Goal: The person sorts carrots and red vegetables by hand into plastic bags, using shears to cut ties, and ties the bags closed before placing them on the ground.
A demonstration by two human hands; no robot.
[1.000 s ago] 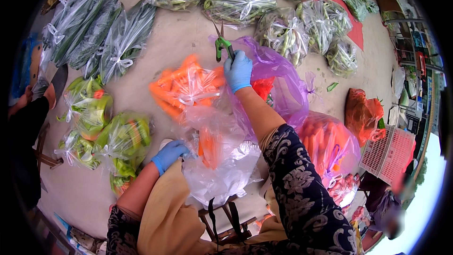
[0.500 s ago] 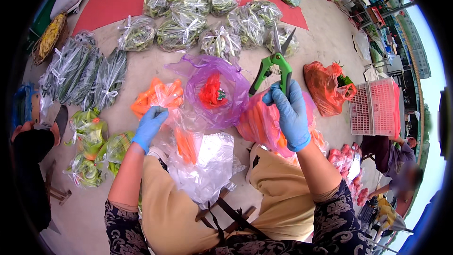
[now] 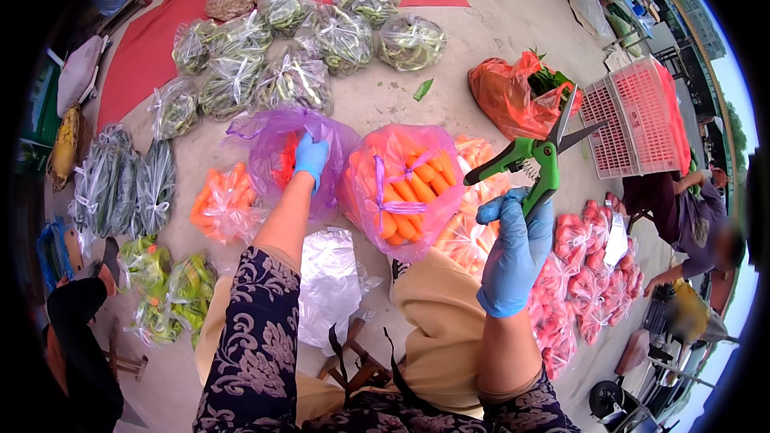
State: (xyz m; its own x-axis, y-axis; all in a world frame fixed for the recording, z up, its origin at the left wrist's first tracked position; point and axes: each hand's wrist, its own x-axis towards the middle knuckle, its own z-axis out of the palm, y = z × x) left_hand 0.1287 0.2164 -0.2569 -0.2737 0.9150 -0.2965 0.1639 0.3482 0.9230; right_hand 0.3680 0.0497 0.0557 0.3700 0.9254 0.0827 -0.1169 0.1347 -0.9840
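Right grip (image 3: 517,256) holds shears (image 3: 548,167); left (image 3: 311,162) at bag edge (image 3: 341,139)

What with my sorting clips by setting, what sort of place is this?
Probably an open-air produce market: knotted clear bags of green vegetables and a pink-purple bag of carrots sit on the ground, with open sky at the right edge.

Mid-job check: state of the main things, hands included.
Green shears: blades apart
Right hand: closed on the shears
Purple bag: mouth open
Left hand: at the purple bag, grip unclear
Pink carrot bag: full
Orange-red bag: open, greens showing
Bagged green vegetables: tied shut
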